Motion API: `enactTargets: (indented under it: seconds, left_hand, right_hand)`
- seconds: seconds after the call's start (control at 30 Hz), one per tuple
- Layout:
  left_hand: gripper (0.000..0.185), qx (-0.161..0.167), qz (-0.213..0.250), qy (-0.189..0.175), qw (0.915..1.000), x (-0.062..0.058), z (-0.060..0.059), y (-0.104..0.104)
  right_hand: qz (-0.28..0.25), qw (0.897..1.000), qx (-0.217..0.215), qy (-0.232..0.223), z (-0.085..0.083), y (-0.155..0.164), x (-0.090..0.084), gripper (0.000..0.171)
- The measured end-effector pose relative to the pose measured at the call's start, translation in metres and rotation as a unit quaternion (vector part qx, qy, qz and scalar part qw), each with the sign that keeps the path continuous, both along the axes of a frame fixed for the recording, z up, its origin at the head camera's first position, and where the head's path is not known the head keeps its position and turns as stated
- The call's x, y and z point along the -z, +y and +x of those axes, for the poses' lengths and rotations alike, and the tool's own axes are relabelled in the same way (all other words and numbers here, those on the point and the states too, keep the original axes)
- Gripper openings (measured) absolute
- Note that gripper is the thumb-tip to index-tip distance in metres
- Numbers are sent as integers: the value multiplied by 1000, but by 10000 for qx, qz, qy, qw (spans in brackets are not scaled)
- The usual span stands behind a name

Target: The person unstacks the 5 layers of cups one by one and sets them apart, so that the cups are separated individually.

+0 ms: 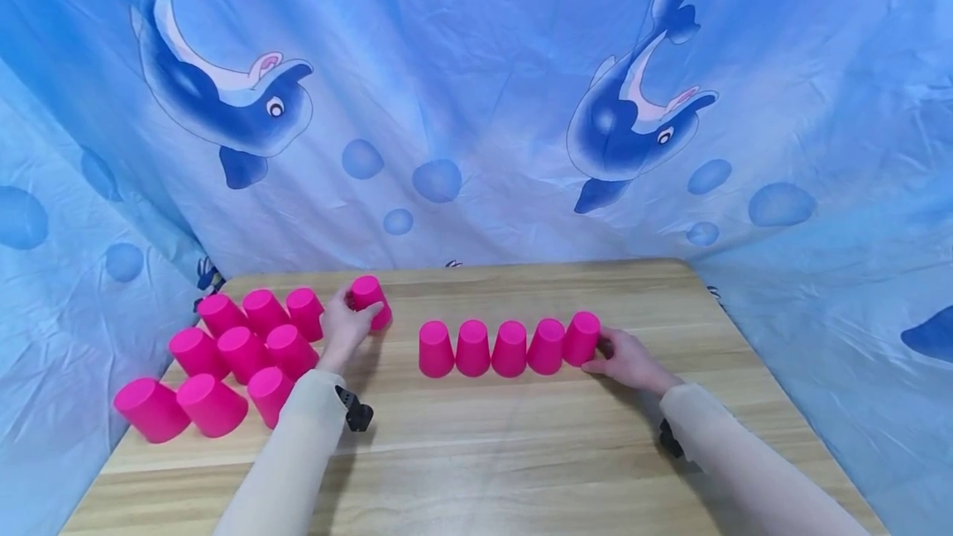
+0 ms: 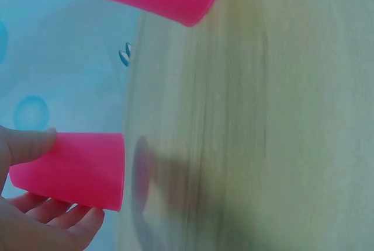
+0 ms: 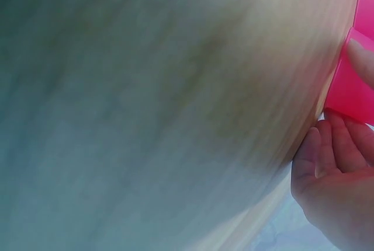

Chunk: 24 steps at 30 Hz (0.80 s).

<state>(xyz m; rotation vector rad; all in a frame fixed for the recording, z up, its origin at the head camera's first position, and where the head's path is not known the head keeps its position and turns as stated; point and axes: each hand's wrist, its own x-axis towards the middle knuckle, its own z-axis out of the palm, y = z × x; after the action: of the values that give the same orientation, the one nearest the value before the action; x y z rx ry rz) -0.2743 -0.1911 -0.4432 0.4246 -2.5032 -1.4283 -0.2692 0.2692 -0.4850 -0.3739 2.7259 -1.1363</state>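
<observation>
**Two hands on pink cups at a wooden desk**

A wooden desk (image 1: 484, 437) stands before a blue dolphin-print curtain (image 1: 476, 89). Nine upturned pink cups (image 1: 241, 354) cluster at the desk's left edge; a row of five (image 1: 491, 347) runs across its middle. Your left hand (image 1: 344, 329) grasps a single pink cup (image 1: 370, 300) near the far edge, thumb and fingers wrapped round its wall. Your right hand (image 1: 631, 361) holds the row's rightmost cup (image 1: 581, 338), fingers curled against its side.
</observation>
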Motion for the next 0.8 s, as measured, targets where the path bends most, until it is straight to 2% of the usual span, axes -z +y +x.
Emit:
enactTargets:
  seconds: [0.3,0.8]
  left_hand:
    - [64,-471,148,-159,9987,11,0,-14]
    - [67,-548,175,-190,9982,17,1,-21]
  right_hand:
    - [-39,10000,-23,31,-2,1,2,66]
    - [-35,10000,40,-34,-2,1,4,67]
